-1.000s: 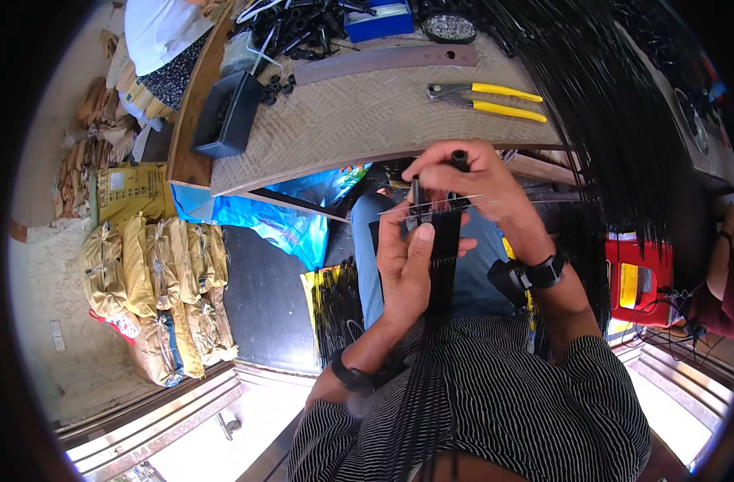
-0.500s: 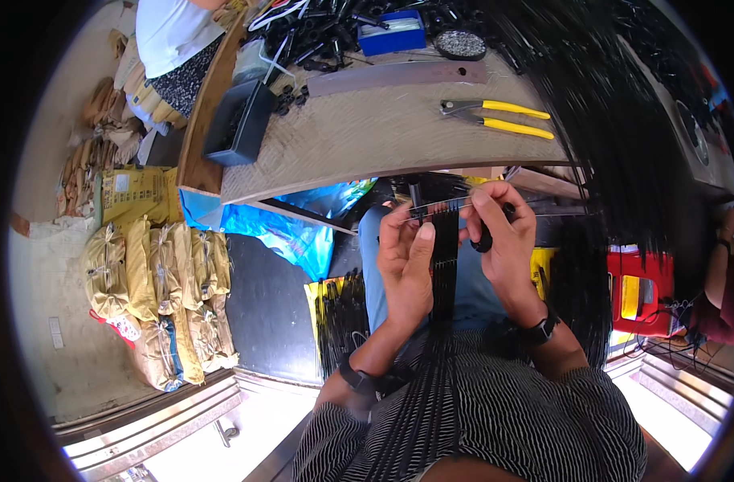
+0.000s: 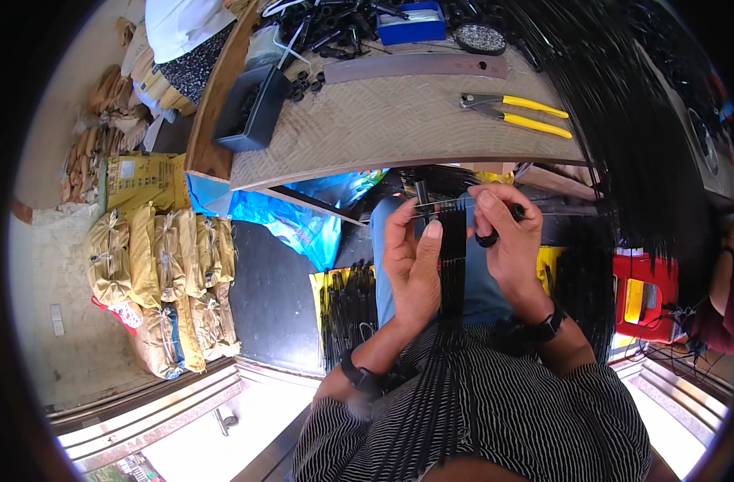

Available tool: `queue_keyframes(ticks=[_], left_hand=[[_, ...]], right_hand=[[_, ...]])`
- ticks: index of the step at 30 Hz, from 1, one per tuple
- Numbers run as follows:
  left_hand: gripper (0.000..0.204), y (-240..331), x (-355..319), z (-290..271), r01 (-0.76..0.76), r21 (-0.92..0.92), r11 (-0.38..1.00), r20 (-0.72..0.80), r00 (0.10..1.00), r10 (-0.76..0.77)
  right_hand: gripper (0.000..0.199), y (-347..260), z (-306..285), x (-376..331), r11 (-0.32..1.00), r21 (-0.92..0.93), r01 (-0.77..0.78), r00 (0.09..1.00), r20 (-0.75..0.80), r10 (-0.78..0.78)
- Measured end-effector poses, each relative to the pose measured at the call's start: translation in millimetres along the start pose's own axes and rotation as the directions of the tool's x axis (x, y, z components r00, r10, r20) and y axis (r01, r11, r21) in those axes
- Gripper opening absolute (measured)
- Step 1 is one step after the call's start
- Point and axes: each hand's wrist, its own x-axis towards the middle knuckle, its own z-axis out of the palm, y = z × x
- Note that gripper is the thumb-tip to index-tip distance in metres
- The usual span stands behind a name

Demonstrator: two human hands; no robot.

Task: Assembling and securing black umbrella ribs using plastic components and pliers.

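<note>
Both hands up over the lap, just off the near edge of the counter (image 3: 375, 120). Thin rod (image 3: 455, 202), pale, runs crosswise between them, roughly level. Left hand (image 3: 415, 277): thumb and fingers pinched at the rod's left end, palm side up. Short black tube (image 3: 422, 193) stands near-upright right at those fingertips; can't tell if it's gripped too. Right hand (image 3: 510, 245): thumb and index pinching the rod's right end, other fingers curled round a black handle-like piece (image 3: 487, 238), mostly hidden.

Black strands (image 3: 454, 277) meet the rod between the hands, flat and side by side, then run down over the blue trousers (image 3: 486, 283) and onto the striped shirt (image 3: 536, 402). How they attach at the rod: too small to tell.

On the counter: pliers (image 3: 536, 104) with yellow handles, lying at the right, near a long flat metal strip (image 3: 407, 69). Behind the strip, a blue box (image 3: 415, 34) and a round dish (image 3: 479, 38) of small shiny bits. Dark open bin (image 3: 245, 143) at the left end, tilted in view. Long black strand mass (image 3: 616, 120) hangs over the right end.
</note>
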Motion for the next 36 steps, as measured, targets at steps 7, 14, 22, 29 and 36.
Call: queue_keyframes(ticks=[7, 14, 22, 29, 36], left_hand=[[0.030, -5.2, 4.3, -4.6, -0.005, 0.057, 0.998, -0.008, 1.000, 0.005], [0.032, 14.7, 13.5, -16.6, 0.167, -0.054, 0.984, -0.017, 0.986, -0.168], [0.025, 27.6, 22.0, -37.6, 0.226, 0.078, 0.971, 0.041, 0.972, -0.229], [0.023, 25.6, 18.7, -36.4, 0.166, 0.117, 0.979, 0.052, 0.983, -0.173], [0.024, 24.1, 16.3, -38.6, 0.172, 0.066, 0.983, 0.080, 0.981, -0.177]], right_hand=[[0.020, 1.8, 1.1, -6.2, 0.948, -0.318, 0.030, 0.981, 0.192, 0.034], [0.013, 9.0, -0.1, -3.0, 0.991, -0.121, -0.063, 0.967, 0.237, 0.090], [0.013, 1.3, 3.4, -7.7, 0.952, -0.271, -0.140, 0.951, 0.230, 0.205], [0.015, 6.1, 9.7, -4.5, 0.945, -0.306, -0.115, 0.938, 0.279, 0.204], [0.017, 8.2, 8.9, -6.4, 0.961, -0.255, -0.106, 0.924, 0.332, 0.190]])
